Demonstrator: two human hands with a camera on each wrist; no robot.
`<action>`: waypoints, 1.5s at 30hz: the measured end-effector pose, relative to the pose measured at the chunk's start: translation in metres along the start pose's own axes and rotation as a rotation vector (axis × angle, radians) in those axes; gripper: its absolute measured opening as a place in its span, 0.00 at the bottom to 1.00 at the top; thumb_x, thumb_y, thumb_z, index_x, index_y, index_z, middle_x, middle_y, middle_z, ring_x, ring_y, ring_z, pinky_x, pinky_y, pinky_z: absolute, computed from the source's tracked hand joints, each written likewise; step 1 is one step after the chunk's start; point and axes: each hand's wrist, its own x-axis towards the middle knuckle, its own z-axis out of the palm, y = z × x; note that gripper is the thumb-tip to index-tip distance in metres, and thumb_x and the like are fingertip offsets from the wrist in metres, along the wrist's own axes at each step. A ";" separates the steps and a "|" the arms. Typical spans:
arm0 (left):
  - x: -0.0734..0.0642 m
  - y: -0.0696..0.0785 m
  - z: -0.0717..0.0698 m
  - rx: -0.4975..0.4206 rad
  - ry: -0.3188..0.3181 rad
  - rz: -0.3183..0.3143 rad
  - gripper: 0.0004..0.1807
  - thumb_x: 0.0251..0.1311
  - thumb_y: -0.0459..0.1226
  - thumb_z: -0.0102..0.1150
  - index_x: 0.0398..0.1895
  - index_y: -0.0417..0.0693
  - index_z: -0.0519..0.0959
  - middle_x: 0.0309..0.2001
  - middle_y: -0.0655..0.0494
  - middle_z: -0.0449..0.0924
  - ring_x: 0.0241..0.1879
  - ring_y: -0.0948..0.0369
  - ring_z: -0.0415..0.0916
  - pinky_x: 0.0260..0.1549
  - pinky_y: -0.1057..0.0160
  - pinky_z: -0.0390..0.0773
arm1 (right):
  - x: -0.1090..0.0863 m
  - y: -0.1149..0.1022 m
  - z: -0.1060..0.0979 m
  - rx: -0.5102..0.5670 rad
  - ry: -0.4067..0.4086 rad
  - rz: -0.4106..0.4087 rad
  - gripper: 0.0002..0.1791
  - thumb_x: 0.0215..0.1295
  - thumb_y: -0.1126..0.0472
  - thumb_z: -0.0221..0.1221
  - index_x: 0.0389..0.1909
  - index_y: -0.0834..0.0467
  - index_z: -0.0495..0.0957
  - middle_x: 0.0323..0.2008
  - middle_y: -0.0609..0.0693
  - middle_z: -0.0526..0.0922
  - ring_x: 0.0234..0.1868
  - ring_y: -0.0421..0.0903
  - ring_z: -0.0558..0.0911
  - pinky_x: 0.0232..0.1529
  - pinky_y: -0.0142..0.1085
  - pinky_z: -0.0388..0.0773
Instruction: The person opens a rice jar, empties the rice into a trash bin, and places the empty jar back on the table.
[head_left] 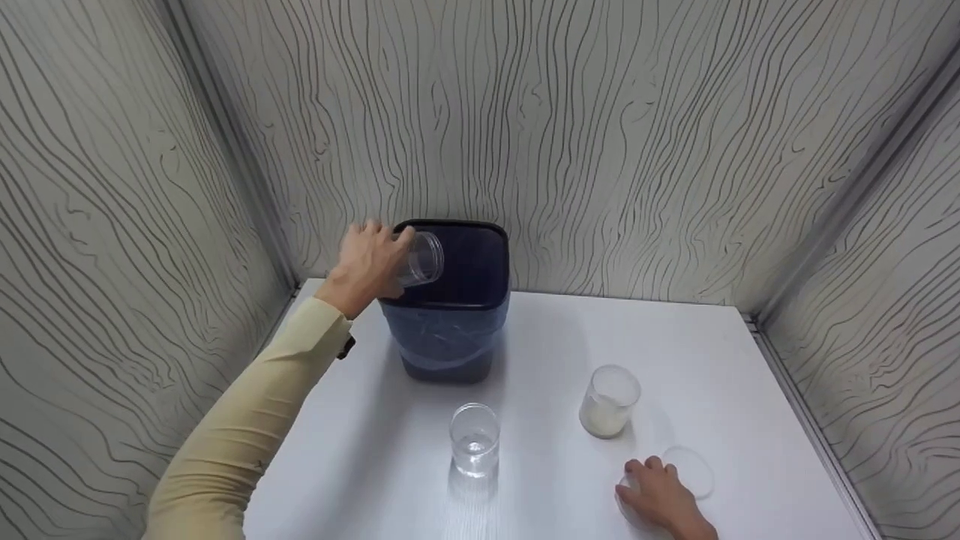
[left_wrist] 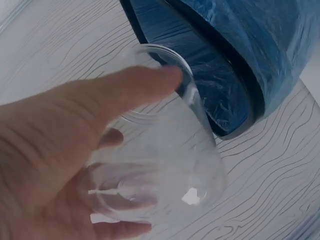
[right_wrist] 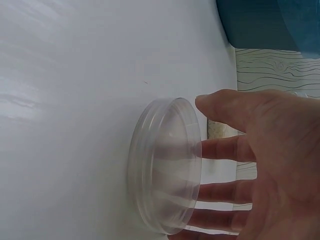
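Note:
My left hand (head_left: 369, 262) grips a clear plastic jar (head_left: 424, 259), tipped on its side with its mouth over the bin (head_left: 450, 337). In the left wrist view the thumb and fingers wrap around the jar (left_wrist: 175, 140), which looks see-through with no clear sign of contents. On the right of the table, my right hand (head_left: 660, 495) reaches to a clear round lid (right_wrist: 165, 165). Its fingers are extended by the lid's rim, and the thumb stands apart from it. Whether the fingertips touch the lid is hard to tell.
A blue bag lines the black-rimmed bin against the back wall. A clear cup (head_left: 475, 439) with some clear liquid stands front centre. Right of it is a clear jar (head_left: 609, 405) with pale contents. Another clear lid (head_left: 691, 471) lies beside the right hand. Patterned walls enclose the table.

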 end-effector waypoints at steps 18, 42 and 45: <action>-0.019 -0.005 0.031 -0.277 0.190 0.007 0.54 0.47 0.63 0.67 0.73 0.46 0.59 0.51 0.37 0.80 0.50 0.41 0.73 0.47 0.44 0.71 | 0.003 0.001 -0.004 -0.009 -0.032 0.008 0.26 0.62 0.43 0.61 0.52 0.58 0.78 0.47 0.58 0.76 0.46 0.55 0.74 0.46 0.59 0.77; -0.056 0.004 0.075 -0.985 0.250 -0.015 0.54 0.50 0.55 0.71 0.75 0.48 0.51 0.61 0.41 0.74 0.60 0.45 0.74 0.57 0.43 0.73 | 0.004 0.001 -0.008 -0.013 -0.054 0.010 0.26 0.62 0.43 0.61 0.52 0.59 0.78 0.44 0.58 0.77 0.44 0.55 0.75 0.45 0.58 0.78; -0.062 0.009 0.080 -1.018 0.270 -0.028 0.55 0.50 0.53 0.72 0.76 0.48 0.50 0.60 0.43 0.74 0.59 0.46 0.74 0.58 0.45 0.73 | 0.004 -0.001 -0.007 -0.011 -0.056 0.012 0.26 0.61 0.44 0.61 0.52 0.59 0.78 0.44 0.58 0.78 0.44 0.55 0.75 0.46 0.57 0.78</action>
